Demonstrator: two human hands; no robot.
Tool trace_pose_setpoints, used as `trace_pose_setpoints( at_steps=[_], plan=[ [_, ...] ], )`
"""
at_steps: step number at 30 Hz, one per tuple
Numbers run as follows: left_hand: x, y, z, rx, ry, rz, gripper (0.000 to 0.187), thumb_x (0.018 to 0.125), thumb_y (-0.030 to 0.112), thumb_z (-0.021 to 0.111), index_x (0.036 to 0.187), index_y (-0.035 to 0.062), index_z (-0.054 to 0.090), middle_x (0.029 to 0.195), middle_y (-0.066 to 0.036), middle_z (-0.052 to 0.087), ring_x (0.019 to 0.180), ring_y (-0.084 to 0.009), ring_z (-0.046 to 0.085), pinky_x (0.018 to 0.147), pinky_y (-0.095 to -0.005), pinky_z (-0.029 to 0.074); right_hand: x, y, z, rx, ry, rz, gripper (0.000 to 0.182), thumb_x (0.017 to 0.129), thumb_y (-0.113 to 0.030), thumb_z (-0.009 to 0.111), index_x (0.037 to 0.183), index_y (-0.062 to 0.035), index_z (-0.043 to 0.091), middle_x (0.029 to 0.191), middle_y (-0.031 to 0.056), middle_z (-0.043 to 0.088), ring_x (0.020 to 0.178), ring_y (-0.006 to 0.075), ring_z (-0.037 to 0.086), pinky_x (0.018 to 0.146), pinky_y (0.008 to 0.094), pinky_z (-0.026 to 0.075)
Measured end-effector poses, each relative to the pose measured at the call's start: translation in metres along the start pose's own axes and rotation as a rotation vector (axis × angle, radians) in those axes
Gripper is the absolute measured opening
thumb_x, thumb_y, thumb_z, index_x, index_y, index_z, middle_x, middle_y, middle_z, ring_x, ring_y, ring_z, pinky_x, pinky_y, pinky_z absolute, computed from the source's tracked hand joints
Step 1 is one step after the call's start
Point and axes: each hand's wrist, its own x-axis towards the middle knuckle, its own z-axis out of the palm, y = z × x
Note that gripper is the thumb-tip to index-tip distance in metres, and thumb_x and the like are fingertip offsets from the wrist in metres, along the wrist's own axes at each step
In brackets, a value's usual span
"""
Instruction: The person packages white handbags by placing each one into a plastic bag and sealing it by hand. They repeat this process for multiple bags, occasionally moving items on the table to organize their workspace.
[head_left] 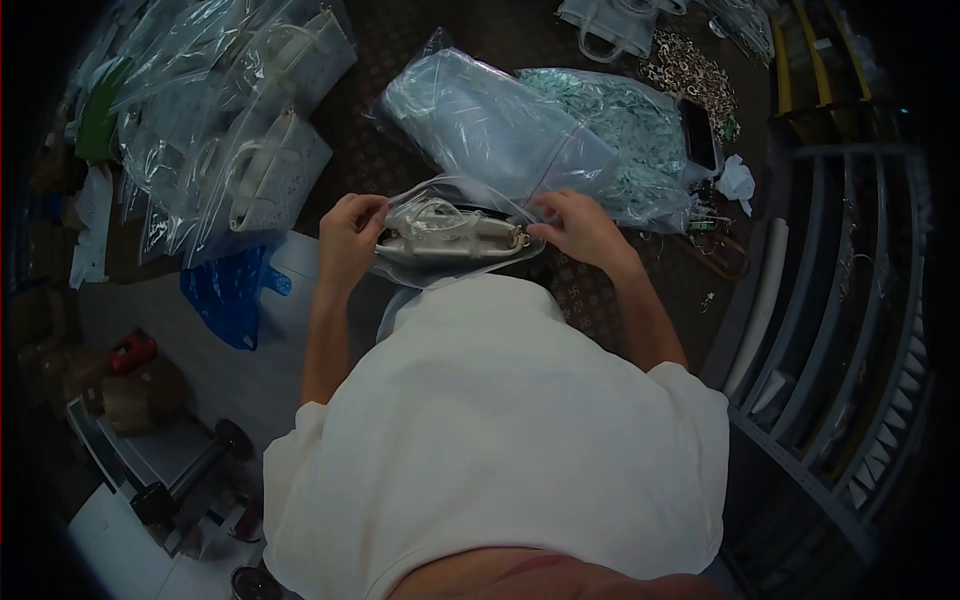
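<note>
In front of my body a cream handbag stands inside a clear plastic bag, its top and handles facing up. My left hand pinches the plastic bag's rim on the left side. On the right, my right hand has its fingers closed at the opposite rim, beside the handbag's gold-coloured clasp. Between both hands the plastic bag's mouth is spread apart. The handbag's lower part is hidden.
Several plastic-wrapped handbags are piled at the left. Ahead lie a pale blue plastic-wrapped bundle, a bag of green shreds, a phone and loose metal hardware. A blue plastic bag sits lower left; a metal rack stands right.
</note>
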Motion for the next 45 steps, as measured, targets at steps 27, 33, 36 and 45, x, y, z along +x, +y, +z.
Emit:
trace_pose_setpoints(
  at_steps=[27,33,36,45],
  plan=[
    [-0.032,0.001,-0.09,-0.158,0.027,-0.493,0.016,0.083,0.014,0.06,0.092,0.0014,0.064,0.06,0.0,0.056,0.048,-0.0052,0.051,0.043,-0.0175,0.039,0.004,-0.037,-0.035,0.138,-0.028,-0.213,0.019,0.068,-0.011,0.071,0.084,-0.0037,0.064,0.069,0.0081,0.057,0.063,0.0216,0.057,0.057,0.0297,0.047],
    [-0.036,0.0,-0.099,-0.264,-0.078,-0.307,0.021,0.079,0.007,0.062,0.099,0.0013,0.063,0.072,0.0,0.056,0.065,-0.0065,0.053,0.057,-0.0173,0.042,0.001,-0.022,-0.019,0.103,0.006,-0.38,0.017,0.068,-0.008,0.069,0.083,-0.0043,0.062,0.073,0.0075,0.057,0.071,0.0247,0.057,0.06,0.0329,0.047],
    [-0.032,0.009,-0.098,-0.154,-0.093,-0.157,0.021,0.073,0.002,0.064,0.094,0.0009,0.065,0.072,-0.001,0.054,0.067,-0.0076,0.053,0.059,-0.0176,0.041,0.004,-0.021,-0.018,0.041,0.094,-0.455,0.011,0.068,-0.004,0.066,0.077,-0.0036,0.06,0.072,0.0075,0.056,0.069,0.0254,0.055,0.06,0.0327,0.046],
    [-0.012,0.019,-0.108,0.388,-0.127,-0.074,0.026,0.066,0.007,0.071,0.091,0.0008,0.065,0.087,-0.008,0.058,0.08,-0.0181,0.057,0.068,-0.0265,0.046,-0.004,-0.017,-0.006,-0.015,0.24,-0.541,0.01,0.067,0.0,0.062,0.073,-0.0021,0.055,0.071,0.0077,0.052,0.069,0.025,0.052,0.064,0.0327,0.045]
  ],
)
